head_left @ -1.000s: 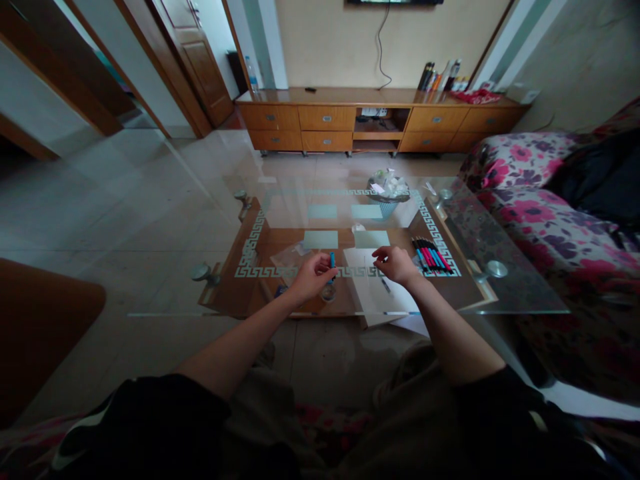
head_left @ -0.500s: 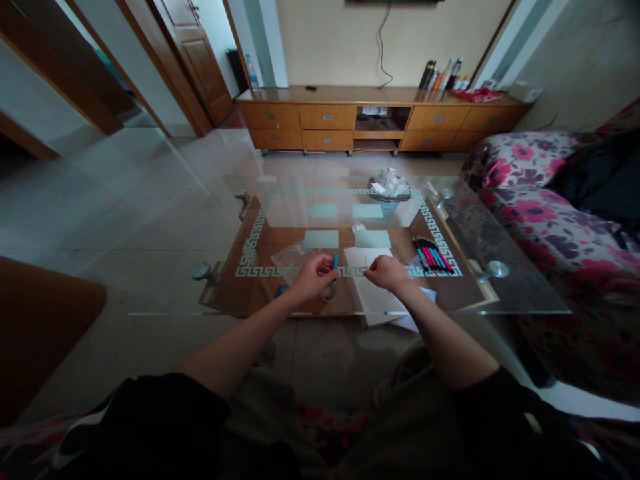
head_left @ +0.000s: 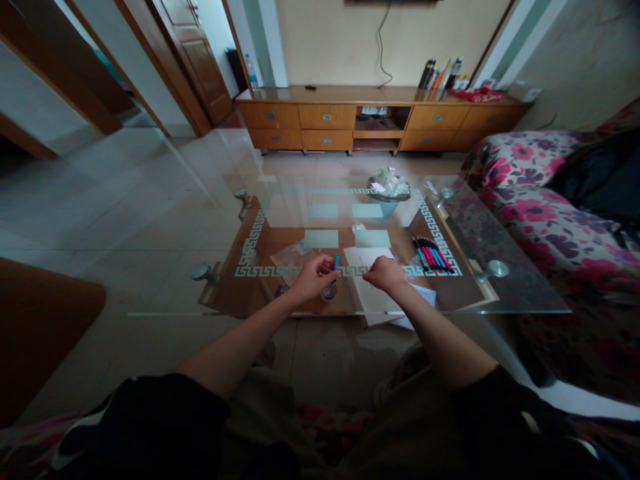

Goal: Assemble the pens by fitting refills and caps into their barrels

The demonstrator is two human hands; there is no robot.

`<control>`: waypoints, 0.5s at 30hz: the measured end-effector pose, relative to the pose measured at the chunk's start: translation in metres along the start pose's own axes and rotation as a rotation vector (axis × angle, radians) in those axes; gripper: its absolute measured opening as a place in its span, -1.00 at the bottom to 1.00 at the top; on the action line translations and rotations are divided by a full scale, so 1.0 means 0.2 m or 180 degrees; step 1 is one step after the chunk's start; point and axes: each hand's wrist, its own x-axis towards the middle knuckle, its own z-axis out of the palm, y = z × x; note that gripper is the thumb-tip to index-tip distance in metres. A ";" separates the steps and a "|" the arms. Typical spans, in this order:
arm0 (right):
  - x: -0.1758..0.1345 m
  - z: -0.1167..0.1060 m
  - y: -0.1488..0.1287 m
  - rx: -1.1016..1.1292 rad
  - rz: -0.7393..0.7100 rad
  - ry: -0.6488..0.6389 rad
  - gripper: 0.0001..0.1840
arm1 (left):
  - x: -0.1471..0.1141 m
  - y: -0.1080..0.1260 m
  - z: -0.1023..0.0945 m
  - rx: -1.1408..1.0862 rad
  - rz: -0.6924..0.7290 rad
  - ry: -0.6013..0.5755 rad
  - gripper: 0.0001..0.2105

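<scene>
My left hand (head_left: 316,277) is closed in a pinch around a slim blue pencil-like stick (head_left: 337,262), held upright above the glass tabletop (head_left: 280,305); the lower part is hidden by the fingers. To its right, my right hand (head_left: 387,273) is curled with fingertips pressed together. Whether anything thin is in that pinch is too small to make out. A small gap separates the hands. Black, pink and blue pencil-like sticks (head_left: 433,255) lie side by side on the right of the table. A small round clear container (head_left: 329,292) shows just below my left hand.
A white box or pad (head_left: 373,300) and papers (head_left: 423,297) show beneath my right hand, a clear plastic bag (head_left: 289,255) to the left. Beyond is a basket (head_left: 387,207) of crumpled wrappings. A flowered sofa (head_left: 535,213) borders the right, a wooden cabinet (head_left: 327,127) the back.
Almost nothing differs. The blue stick and my right hand have shifted very slightly; both hands keep their closed shape.
</scene>
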 end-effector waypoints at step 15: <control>0.03 -0.07 0.01 0.0915 -0.0401 0.0218 -0.82 | 0.00 0.02 0.00 0.0035 0.0032 -0.0040 -0.74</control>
